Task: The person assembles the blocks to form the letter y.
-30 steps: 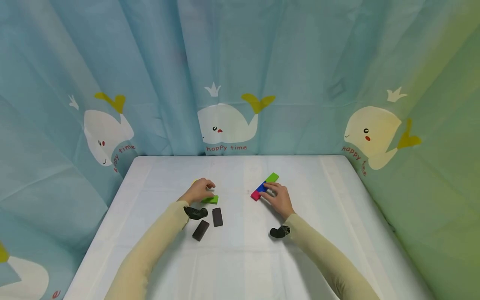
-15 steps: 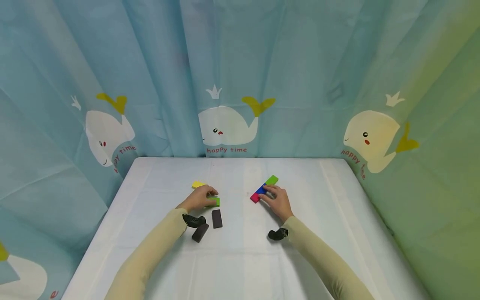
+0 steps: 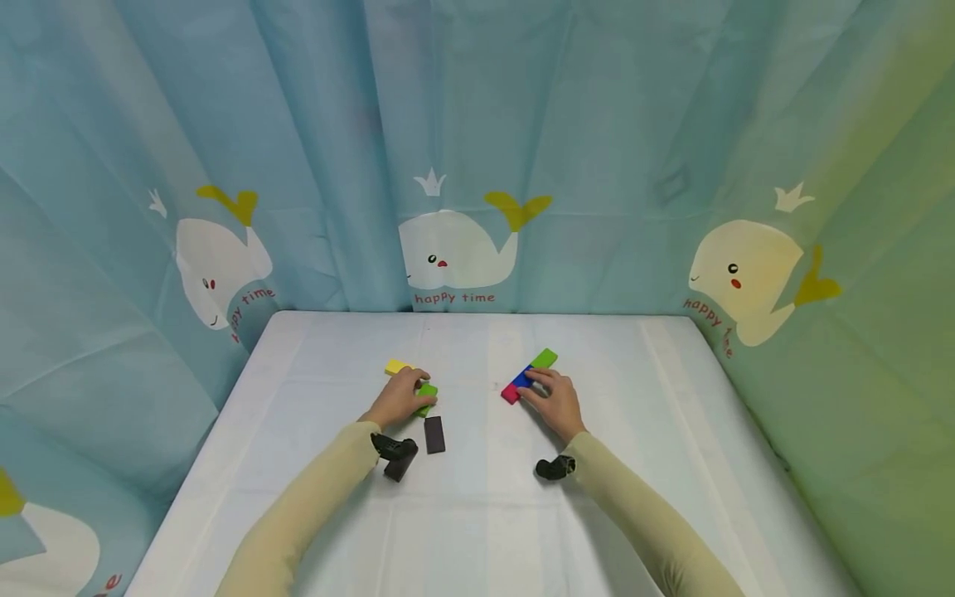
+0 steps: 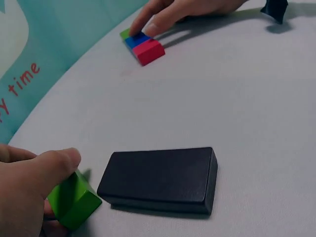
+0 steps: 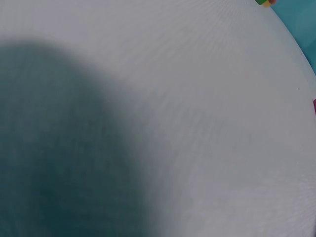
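Observation:
My left hand [image 3: 397, 396] pinches a green block [image 4: 75, 201] between thumb and fingers, low over the table at left of centre. A yellow block [image 3: 395, 366] lies just behind that hand, partly covered by it. Right of centre, a slanted row joins a red block [image 3: 511, 394], a blue block [image 3: 521, 379] and another green block [image 3: 545, 358] end to end. My right hand [image 3: 555, 402] holds the blue one by thumb and fingertips, as the left wrist view also shows. The right wrist view has mostly bare table and a dark blur.
A black block [image 3: 434, 434] lies flat just in front of the left hand. Another black block [image 3: 399, 466] is partly hidden under the left wrist's camera. The white table [image 3: 477, 531] ends at a blue curtain [image 3: 612, 149] with whale prints.
The green block in my left hand has turned from lying roughly crosswise to a steeper slant. More of the yellow block shows than at first. My right hand and the coloured row stay put.

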Action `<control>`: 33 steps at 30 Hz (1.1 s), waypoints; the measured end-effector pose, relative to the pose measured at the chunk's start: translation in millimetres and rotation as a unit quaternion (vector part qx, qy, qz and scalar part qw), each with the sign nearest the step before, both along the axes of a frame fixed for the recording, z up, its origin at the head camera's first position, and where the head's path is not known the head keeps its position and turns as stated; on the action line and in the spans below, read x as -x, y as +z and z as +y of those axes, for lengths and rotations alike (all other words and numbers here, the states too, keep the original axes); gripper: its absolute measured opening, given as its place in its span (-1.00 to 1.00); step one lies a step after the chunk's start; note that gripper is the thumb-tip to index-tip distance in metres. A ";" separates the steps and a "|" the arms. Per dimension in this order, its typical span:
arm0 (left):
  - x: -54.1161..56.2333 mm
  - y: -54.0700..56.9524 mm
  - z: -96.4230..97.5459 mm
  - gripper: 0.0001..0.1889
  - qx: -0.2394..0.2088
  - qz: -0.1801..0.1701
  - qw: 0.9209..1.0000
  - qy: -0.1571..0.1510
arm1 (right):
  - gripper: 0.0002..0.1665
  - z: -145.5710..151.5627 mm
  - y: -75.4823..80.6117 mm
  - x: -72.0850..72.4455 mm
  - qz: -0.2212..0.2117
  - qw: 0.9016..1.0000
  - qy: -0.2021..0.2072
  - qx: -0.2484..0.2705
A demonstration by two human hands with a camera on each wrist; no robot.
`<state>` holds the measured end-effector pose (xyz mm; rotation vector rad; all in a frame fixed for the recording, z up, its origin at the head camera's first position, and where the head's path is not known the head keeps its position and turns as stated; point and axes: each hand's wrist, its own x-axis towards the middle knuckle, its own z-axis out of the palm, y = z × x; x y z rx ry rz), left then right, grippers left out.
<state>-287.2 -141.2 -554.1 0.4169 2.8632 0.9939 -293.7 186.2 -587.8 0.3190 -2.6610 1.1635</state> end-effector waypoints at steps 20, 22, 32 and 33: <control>-0.1 7.5 -14.0 -0.42 -0.114 -0.115 0.981 -0.106 | -0.50 -0.2 -1.6 1.1 -0.003 1.000 0.008 -0.002; -0.3 8.1 -14.1 -0.43 -0.123 -0.120 0.977 -0.126 | -0.50 -0.4 -1.0 0.9 -0.011 1.000 0.008 0.002; 3.9 0.1 -5.3 -0.50 -0.095 -0.046 0.988 -0.109 | -0.52 -0.1 -0.2 0.6 -0.001 1.000 0.009 -0.003; 5.1 -2.8 -2.5 -0.51 -0.090 -0.031 0.990 -0.100 | -0.52 0.1 -0.5 0.6 -0.001 1.000 0.009 -0.003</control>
